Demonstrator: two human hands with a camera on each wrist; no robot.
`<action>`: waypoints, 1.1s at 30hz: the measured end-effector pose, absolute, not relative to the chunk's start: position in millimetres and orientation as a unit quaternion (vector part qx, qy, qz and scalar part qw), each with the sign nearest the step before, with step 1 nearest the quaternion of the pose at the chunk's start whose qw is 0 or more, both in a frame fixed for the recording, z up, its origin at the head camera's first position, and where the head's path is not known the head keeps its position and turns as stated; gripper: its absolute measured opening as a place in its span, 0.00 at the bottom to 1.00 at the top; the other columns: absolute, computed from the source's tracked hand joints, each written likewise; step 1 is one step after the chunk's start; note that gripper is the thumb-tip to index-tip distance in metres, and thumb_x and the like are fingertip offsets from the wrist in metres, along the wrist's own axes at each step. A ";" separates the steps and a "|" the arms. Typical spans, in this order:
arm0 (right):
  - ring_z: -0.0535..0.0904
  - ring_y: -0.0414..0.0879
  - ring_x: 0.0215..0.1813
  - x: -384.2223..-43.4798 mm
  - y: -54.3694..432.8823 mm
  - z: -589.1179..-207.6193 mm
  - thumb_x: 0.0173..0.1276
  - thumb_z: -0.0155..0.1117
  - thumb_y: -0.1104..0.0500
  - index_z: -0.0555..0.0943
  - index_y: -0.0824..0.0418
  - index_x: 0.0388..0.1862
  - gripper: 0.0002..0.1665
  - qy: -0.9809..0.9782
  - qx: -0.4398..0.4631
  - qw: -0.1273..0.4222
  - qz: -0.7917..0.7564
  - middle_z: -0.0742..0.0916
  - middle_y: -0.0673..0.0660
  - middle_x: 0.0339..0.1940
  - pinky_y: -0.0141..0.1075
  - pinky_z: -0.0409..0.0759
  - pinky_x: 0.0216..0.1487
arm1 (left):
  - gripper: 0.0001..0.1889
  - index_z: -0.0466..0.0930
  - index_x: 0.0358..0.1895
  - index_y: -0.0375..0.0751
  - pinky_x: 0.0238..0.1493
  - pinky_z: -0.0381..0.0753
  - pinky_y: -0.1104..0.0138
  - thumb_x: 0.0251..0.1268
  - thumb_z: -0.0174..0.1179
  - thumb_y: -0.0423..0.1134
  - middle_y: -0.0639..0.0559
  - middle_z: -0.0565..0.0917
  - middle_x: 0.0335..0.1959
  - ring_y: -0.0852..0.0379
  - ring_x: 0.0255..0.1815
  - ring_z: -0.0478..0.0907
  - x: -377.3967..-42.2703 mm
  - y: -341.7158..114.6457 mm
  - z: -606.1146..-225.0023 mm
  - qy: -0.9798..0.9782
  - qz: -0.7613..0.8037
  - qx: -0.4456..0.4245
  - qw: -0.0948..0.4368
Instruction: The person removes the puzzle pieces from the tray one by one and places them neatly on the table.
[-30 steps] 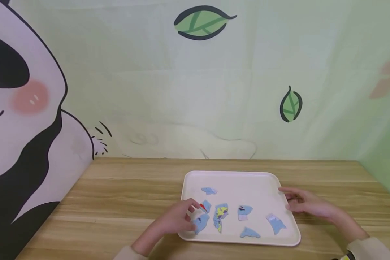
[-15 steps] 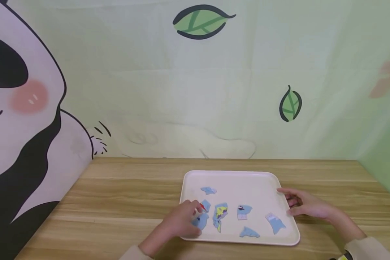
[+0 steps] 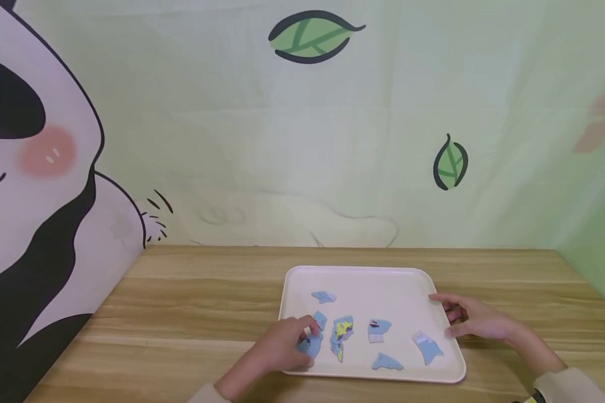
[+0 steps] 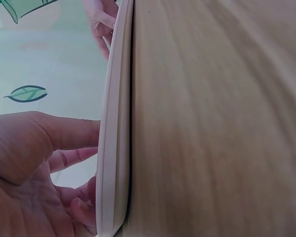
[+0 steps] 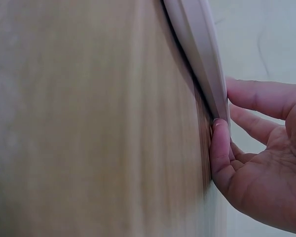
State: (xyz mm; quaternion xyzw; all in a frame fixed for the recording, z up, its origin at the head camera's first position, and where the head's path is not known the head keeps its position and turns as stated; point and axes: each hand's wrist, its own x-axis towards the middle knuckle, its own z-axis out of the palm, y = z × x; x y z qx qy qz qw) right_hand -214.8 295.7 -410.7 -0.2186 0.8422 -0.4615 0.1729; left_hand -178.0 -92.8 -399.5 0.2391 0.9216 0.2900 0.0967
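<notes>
My left hand (image 3: 284, 342) curls its thumb and index finger about a rounded blue puzzle piece (image 3: 310, 345) at the left of a white tray (image 3: 373, 282). A smaller blue piece (image 3: 320, 319) lies just beyond, partly behind the index finger. In the left wrist view, my fingers reach past the tray's rim (image 4: 111, 123), which hides the pieces. My right hand (image 3: 479, 316) holds the tray's right edge. In the right wrist view, one finger bends against the outside of the rim (image 5: 207, 54), with the thumb on its other side.
More flat, irregular pieces lie on the tray: a yellow-and-blue one (image 3: 341, 337), a blue-and-pink one (image 3: 378, 329), and several others. The tray stands on a wooden table (image 3: 191, 296). Behind is a green printed backdrop (image 3: 222, 129) with a panda (image 3: 40, 184).
My left hand has moved a little to the right and its thumb and index have closed in on the rounded piece, covering the red mark on the smaller one. The right hand stays at the rim.
</notes>
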 end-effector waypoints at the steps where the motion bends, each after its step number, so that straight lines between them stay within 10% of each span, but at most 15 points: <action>1: 0.71 0.44 0.41 -215.1 295.9 -410.3 0.51 0.67 0.66 0.57 0.80 0.62 0.43 0.843 -0.218 0.175 -0.460 0.70 0.67 0.47 0.29 0.75 0.39 | 0.20 0.73 0.37 0.48 0.31 0.69 0.68 0.37 0.71 0.34 0.54 0.76 0.27 0.60 0.29 0.70 -178.4 -92.8 -400.0 0.920 0.293 0.240 0.098; 33: 0.72 0.46 0.42 -219.7 299.0 -413.2 0.53 0.67 0.64 0.57 0.81 0.61 0.44 0.838 -0.226 0.187 -0.460 0.73 0.66 0.46 0.29 0.75 0.40 | 0.13 0.79 0.42 0.38 0.33 0.74 0.65 0.50 0.62 0.28 0.49 0.77 0.31 0.56 0.33 0.72 -205.4 -115.2 -406.4 0.840 0.507 0.166 0.098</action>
